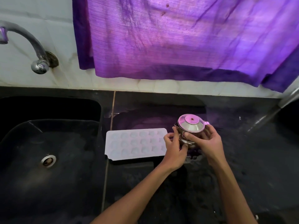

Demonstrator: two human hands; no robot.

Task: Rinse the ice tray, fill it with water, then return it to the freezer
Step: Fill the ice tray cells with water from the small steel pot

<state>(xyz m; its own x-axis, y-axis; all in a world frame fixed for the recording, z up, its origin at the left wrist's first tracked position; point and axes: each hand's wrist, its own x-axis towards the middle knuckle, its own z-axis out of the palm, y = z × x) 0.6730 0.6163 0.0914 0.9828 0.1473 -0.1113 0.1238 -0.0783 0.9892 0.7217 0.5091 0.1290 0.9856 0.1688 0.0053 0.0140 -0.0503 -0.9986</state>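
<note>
The white ice tray lies flat on the dark counter, just right of the black sink and touching neither hand. Both hands are closed around a small steel pot with a lid, held just beside the tray's right end: the left hand grips its near left side with curled fingers, and the right hand wraps its right side, thumb across the front. A purple curtain hangs above, and a tap juts from the wall over the sink.

Tap spout cut off (left edge)
</note>
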